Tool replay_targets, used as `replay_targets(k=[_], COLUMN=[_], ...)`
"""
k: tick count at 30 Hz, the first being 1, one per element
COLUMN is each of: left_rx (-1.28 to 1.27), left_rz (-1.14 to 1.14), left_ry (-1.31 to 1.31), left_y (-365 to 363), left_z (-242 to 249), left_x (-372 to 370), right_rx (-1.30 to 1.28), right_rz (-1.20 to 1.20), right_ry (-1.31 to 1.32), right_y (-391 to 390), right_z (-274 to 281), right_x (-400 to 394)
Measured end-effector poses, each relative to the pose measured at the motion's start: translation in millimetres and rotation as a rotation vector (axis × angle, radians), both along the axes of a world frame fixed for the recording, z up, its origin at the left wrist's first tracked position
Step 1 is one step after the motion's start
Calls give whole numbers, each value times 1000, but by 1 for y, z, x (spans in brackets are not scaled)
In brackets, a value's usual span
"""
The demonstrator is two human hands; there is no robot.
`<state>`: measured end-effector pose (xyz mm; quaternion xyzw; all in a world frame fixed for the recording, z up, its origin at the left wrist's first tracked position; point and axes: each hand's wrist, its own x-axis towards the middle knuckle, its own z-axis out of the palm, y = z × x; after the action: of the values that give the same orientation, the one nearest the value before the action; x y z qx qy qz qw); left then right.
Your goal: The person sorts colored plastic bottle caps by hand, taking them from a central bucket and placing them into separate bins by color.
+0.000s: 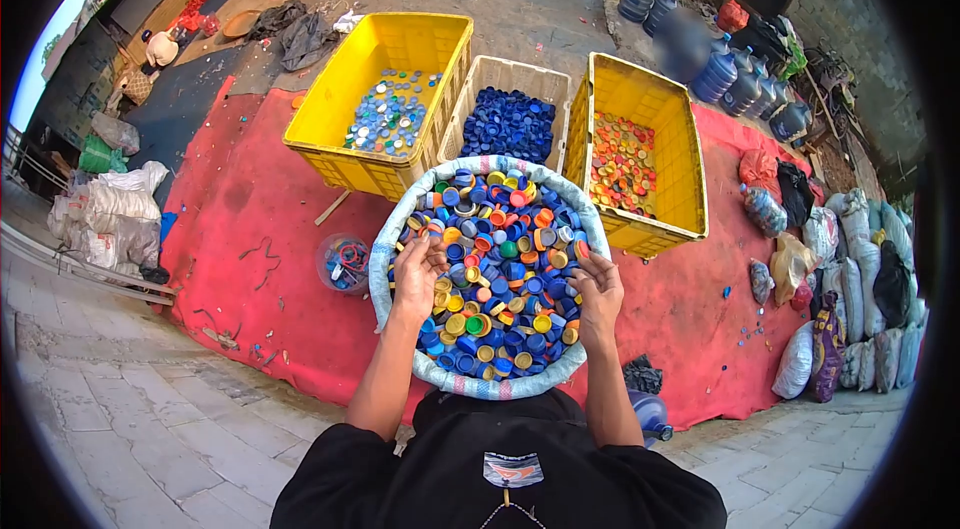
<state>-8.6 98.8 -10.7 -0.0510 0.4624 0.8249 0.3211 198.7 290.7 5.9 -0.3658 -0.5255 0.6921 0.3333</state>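
Observation:
A round sack-like container with a thick pale-blue rolled rim [381, 274] sits right in front of my body, heaped with bottle caps [510, 274] in blue, yellow, orange, green and white. Over the left side of the heap is my left hand [420, 264], its fingers loosely bent and apart; I make out no cap in it. My right hand [597, 287] is at the right side of the heap, its fingers bent together. An orange bottle cap [582, 250] shows at its fingertips. The caps under both hands are partly hidden.
Beyond the container stand a yellow crate [330, 157] of pale caps, a whitish crate [560, 89] of dark blue caps and another yellow crate [690, 159] of orange-red caps. A small clear tub [343, 264] stands left. Sacks [795, 361] and water jugs [715, 74] line the right.

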Motion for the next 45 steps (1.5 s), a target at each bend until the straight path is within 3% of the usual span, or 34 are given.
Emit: replay_targets(k=[5,8,12,16,20,30,33,36,39,42,45], left_rx=[-145,-171,-197,-241,-282,-346,-393,-505,-781,-842,-851], left_rz=[8,6,20,-17,-79,-141,-163,-162,-214,-160,-247], left_ry=[61,81,102,122,169,344,472,614,777,1267,1490], left_y=[-27,-32,-34,-30,-20,-2,6,16,27,43,59], left_z=[-5,-6,-4,-4,-3,6,2,4,10,-14,-16], left_x=[43,59,75,85,91,94,88,75,59,36,18], right_rx=[311,675,747,1039,1051,1071,1098,1066,428,-300,-564], right_rz=[-6,-29,-95,123,292,244,247,167,126,126,137], right_ry=[-324,-477,-465,-625,-774,-912,-879,-618,-322,289,489], right_y=[-17,-15,8,12,-1,-3,-5,-5,-14,-16,-24], right_z=[-9,-8,-4,8,6,-6,0,-3,-1,-1,1], right_x=[11,11,22,31,26,17,18,20,20,26,29])
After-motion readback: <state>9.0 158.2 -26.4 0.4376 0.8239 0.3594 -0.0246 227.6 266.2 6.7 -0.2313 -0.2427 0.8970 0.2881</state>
